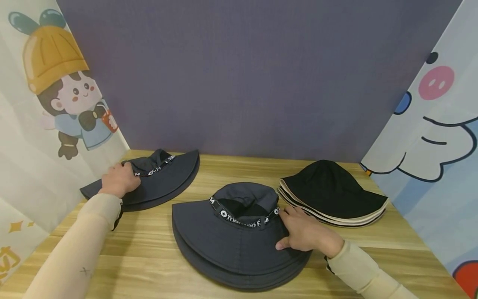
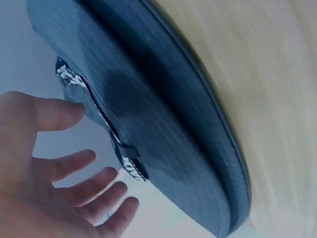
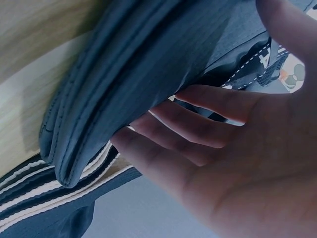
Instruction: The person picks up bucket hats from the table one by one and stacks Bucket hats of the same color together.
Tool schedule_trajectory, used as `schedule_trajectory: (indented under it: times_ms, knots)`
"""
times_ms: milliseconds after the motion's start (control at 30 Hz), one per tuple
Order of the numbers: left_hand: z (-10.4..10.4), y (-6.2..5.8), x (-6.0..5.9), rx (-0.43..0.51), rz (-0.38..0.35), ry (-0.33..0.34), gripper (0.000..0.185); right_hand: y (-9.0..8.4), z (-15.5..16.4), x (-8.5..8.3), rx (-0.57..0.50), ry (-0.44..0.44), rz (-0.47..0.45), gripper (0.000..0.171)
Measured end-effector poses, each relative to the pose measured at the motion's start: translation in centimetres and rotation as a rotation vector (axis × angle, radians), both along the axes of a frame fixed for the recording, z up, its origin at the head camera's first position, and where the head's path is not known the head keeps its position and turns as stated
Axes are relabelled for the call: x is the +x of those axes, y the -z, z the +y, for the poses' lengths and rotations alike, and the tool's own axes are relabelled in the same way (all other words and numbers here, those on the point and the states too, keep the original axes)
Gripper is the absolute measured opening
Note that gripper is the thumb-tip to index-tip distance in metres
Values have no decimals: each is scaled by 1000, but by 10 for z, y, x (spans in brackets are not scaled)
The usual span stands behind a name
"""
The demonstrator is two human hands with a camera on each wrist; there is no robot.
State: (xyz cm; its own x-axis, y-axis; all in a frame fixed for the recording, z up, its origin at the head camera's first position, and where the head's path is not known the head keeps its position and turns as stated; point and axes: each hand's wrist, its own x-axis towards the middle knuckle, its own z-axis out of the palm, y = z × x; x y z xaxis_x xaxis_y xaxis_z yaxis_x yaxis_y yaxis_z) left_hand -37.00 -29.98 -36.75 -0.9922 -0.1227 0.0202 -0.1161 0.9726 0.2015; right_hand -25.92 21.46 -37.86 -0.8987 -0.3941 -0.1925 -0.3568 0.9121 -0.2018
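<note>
A pair of dark grey bucket hats (image 1: 231,245), one nested in the other, lies in front with a lettered band round the crown. My right hand (image 1: 304,230) is at their right side, thumb over the brim; in the right wrist view its fingers (image 3: 195,121) reach along the brim's edge, fairly straight. Farther left lie similar stacked dark grey hats (image 1: 168,178). Over their left part is my left hand (image 1: 121,179). The left wrist view shows its fingers (image 2: 101,186) loosely spread beside the lettered band, with nothing gripped.
Black bucket hats (image 1: 325,191) with cream edges are stacked at the right, just behind my right hand. A grey panel (image 1: 239,83) closes off the back of the wooden table (image 1: 149,261). Printed white curtains (image 1: 22,137) hang along both sides.
</note>
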Motion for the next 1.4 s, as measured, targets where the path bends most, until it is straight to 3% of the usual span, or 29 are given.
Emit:
schedule_trajectory:
  times_ms: [167,433,667,1033,1233,1400]
  knots:
    - [-15,3,-1,28,-86,-58,67,0,-1,0,1,-3,16,98]
    - [-36,9,1,73,-89,-127,65,0,-2,-3,15,28,-10,97]
    - [-48,16,4,122,-175,-192,75,0,-1,-2,11,20,-20,96]
    - [-51,9,12,141,-250,-162,93,1,-1,-3,26,13,3,96]
    - [-54,0,10,92,-277,-77,102,2,0,-3,23,23,-10,96]
    - [-59,-3,8,175,-299,-19,104,2,-2,-2,18,36,-24,96]
